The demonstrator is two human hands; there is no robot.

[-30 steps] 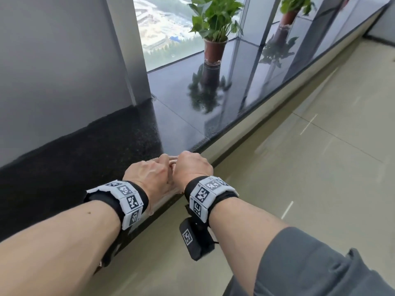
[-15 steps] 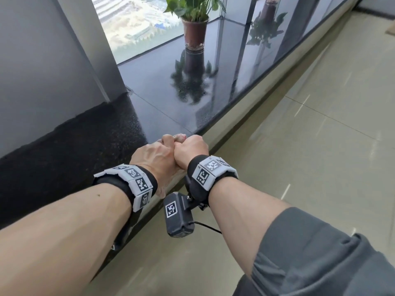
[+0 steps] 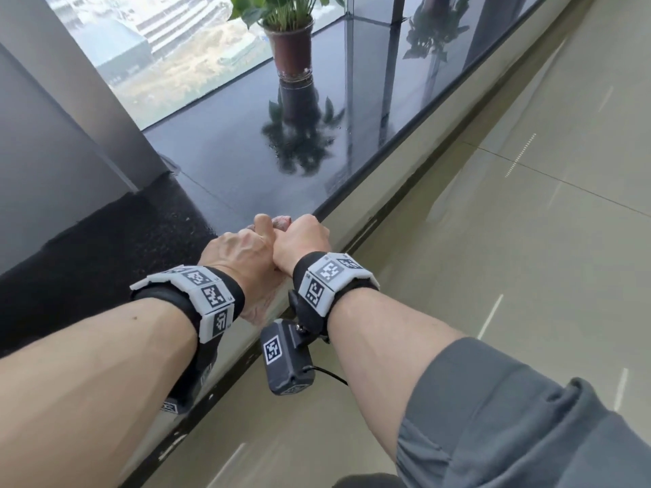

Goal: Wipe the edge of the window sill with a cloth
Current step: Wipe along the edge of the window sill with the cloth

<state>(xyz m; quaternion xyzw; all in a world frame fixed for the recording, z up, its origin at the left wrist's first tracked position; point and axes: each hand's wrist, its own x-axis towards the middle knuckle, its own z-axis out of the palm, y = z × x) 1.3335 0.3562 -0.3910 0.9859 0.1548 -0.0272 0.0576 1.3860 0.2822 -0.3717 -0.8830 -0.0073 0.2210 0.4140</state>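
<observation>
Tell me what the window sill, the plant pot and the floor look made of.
Window sill: polished dark stone, probably; it shows sharp reflections. Plant pot: glazed ceramic or plastic, reddish brown with a sheen; unclear which. Floor: beige tile, semi-gloss, with grout lines.

This looks like an upper floor of a high-rise office or commercial building. A tall window [image 3: 158, 58] looks far down onto rooftops, above a long, polished black stone window sill [image 3: 246, 163] carrying a potted plant [image 3: 292, 47], beside a glossy beige tiled floor [image 3: 528, 241].
</observation>
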